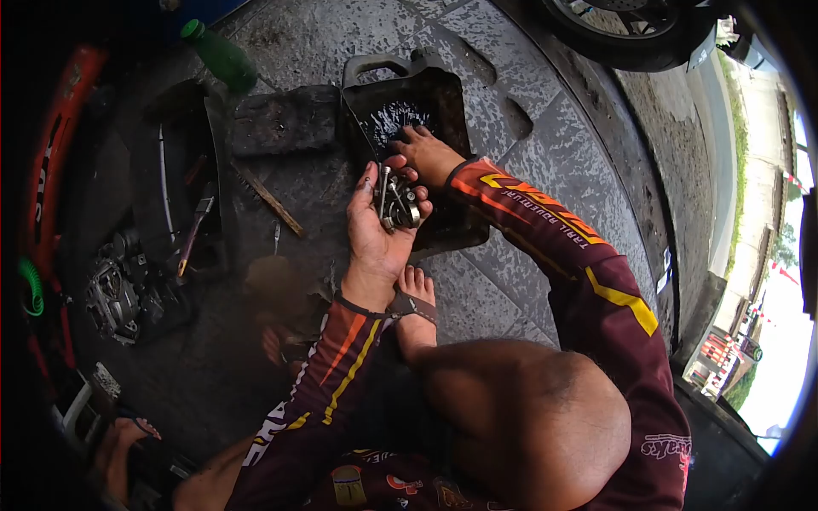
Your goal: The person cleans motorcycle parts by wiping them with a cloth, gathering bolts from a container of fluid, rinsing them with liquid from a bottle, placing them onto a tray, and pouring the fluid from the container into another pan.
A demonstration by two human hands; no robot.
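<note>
My left hand (372,234) is cupped palm up around several shiny metal bolts (399,200). It is held over the near left side of a cut-open jerry can (449,85) lying on the floor. Dark liquid (375,128) with bright reflections lies inside the can. My right hand (432,158) reaches down into the can, just beyond the bolts. Its fingers are spread towards the liquid, their tips partly hidden, and nothing shows between them. Both hands look smudged with dirt.
A green bottle (223,60) and a dark block (285,121) are beyond the left hand. Left of it lie a wooden-handled brush (267,199), a dark tray (220,153) with a paintbrush (194,232), and a metal engine part (115,294). A wheel (626,30) stands far right.
</note>
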